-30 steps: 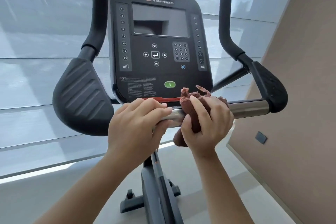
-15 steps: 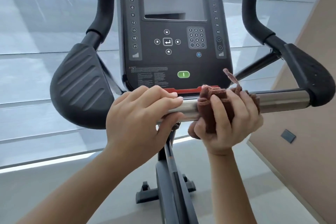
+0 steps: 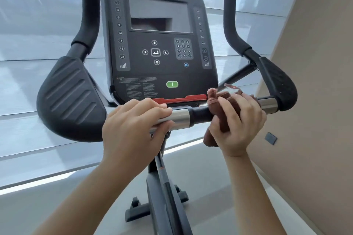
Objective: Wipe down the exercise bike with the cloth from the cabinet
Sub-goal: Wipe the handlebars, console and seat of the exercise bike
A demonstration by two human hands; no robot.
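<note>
We are wiping the horizontal handlebar (image 3: pixel 198 115) of the exercise bike (image 3: pixel 160 44), just below its console (image 3: pixel 160 30). Our right hand (image 3: pixel 238 120) is clenching the brown cloth (image 3: pixel 224 112), its grip wrapping the fabric around the bar between the dark centre sleeve and the chrome end section (image 3: pixel 268 104); loose folds are sticking up above the knuckles and a bunch is hanging below the palm. Our left hand (image 3: pixel 133 126) is gripping the bare chrome section of the bar on the other side, its grip closing on the tube itself, with no cloth under it, and we are judging that it is steadying the bike. To do this step well, we are thinking the cloth should be wrapping the tube all round, so the underside gets cleaned as well as the top, and the right hand should be sliding outward to the chrome end and up to the right elbow pad (image 3: pixel 279 86). The section under the left hand is going unwiped, so that hand needs shifting for a later pass. The loose tail near the red ledge (image 3: pixel 179 99) could be snagging; tucking it in seems wise. Console, upright grips and left elbow pad (image 3: pixel 70 97) are looking like work yet to come.
</note>
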